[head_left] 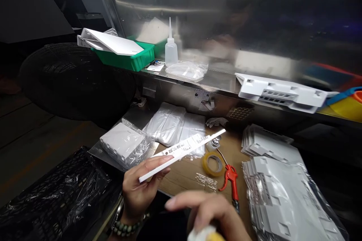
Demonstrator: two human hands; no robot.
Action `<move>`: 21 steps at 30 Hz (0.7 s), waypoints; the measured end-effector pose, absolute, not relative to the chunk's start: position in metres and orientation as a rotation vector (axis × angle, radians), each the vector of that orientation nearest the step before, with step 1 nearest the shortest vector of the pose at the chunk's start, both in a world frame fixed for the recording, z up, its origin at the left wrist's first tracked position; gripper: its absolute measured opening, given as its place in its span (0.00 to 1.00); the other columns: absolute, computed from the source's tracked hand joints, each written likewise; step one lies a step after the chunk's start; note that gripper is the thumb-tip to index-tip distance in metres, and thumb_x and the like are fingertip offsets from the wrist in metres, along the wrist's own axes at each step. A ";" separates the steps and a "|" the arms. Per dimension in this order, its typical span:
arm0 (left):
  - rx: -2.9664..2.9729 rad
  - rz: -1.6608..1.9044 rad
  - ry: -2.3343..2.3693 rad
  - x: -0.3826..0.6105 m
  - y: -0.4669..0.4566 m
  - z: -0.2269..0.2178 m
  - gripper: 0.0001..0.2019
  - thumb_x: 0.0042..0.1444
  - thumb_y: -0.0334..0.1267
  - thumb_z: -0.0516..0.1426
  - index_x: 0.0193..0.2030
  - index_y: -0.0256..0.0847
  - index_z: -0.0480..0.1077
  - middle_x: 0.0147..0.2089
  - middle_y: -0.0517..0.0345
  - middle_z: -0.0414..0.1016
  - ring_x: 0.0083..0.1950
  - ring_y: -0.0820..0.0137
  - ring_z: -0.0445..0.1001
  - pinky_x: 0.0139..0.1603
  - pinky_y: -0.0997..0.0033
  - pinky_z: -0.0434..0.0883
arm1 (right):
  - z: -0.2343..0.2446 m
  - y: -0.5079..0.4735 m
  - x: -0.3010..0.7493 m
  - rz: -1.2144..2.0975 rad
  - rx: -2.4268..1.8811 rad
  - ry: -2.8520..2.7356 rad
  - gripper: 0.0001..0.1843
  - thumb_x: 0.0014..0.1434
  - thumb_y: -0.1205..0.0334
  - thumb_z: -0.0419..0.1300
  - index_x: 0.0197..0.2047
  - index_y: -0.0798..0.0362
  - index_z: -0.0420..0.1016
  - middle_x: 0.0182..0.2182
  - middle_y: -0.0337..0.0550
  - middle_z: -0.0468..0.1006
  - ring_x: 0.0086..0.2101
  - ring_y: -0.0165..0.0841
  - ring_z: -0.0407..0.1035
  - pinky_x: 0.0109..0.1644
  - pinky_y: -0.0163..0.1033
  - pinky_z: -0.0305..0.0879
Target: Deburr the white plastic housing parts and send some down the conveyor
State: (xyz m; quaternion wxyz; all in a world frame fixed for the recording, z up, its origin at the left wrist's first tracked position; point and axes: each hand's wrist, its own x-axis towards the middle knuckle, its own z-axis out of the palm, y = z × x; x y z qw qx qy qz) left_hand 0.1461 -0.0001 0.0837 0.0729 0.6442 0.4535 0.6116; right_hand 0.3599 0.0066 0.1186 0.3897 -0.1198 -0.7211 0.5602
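Two hands are showing low in the head view, and both are yours. Your left hand (pixel 138 192) is gripping a long, flat white panel (pixel 181 153) by its near end: the thumb is lying along the top edge and the fingers (pixel 158 175) are curling narrowly up under it, so the panel is pinched edge-on. From there it is slanting up and away to the right, hanging over the wooden bench top (pixel 183 175) with its far tip above a small round metal part (pixel 215 142). A bead bracelet (pixel 126 229) is sitting on that wrist.

Your right hand (pixel 209 212) is blurred at the bottom edge. Its fingers are bending down and half closing around something white and yellow (pixel 205 235), which is mostly cut off, so you cannot tell what it is or how firmly it is held.

Beyond the panel, a roll of yellow tape (pixel 213 164) is lying flat, just beside a red air blow gun (pixel 230 179). To the right, bagged white housings (pixel 283 196) are stacking up. To the left, a wrapped white housing (pixel 123 145) is resting near clear plastic bags (pixel 172 124). On the steel shelf behind, a green bin (pixel 132 59), a squeeze bottle (pixel 171 49) and another white housing (pixel 283 92) are sitting.
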 end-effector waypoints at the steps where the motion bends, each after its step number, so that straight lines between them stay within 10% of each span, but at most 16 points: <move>1: 1.918 1.821 1.361 0.146 -0.001 0.085 0.22 0.56 0.20 0.64 0.54 0.47 0.78 0.48 0.60 0.85 0.47 0.65 0.83 0.48 0.68 0.81 | 0.121 0.009 0.364 1.412 -0.362 -1.730 0.10 0.72 0.50 0.53 0.46 0.46 0.67 0.57 0.51 0.80 0.30 0.32 0.80 0.36 0.38 0.78; 9: 1.904 1.742 1.129 0.148 0.006 0.077 0.11 0.65 0.48 0.59 0.45 0.48 0.81 0.38 0.56 0.85 0.41 0.60 0.83 0.45 0.59 0.79 | 0.109 0.031 0.361 1.375 -0.716 -1.530 0.09 0.74 0.54 0.50 0.49 0.49 0.66 0.50 0.49 0.81 0.42 0.35 0.80 0.46 0.43 0.79; 15: 0.603 1.824 1.221 0.165 0.021 0.072 0.29 0.67 0.59 0.50 0.69 0.48 0.63 0.73 0.51 0.63 0.78 0.58 0.50 0.73 0.52 0.60 | 0.084 0.019 0.352 1.018 -0.771 -1.373 0.08 0.74 0.55 0.50 0.48 0.46 0.66 0.47 0.45 0.83 0.46 0.37 0.79 0.49 0.45 0.77; 21: 0.049 1.206 0.570 0.162 0.031 0.098 0.29 0.68 0.49 0.49 0.68 0.29 0.63 0.61 0.33 0.76 0.64 0.43 0.73 0.65 0.38 0.68 | 0.075 0.006 0.360 1.051 -0.695 -1.611 0.09 0.73 0.52 0.50 0.50 0.46 0.65 0.50 0.48 0.81 0.39 0.36 0.80 0.39 0.40 0.77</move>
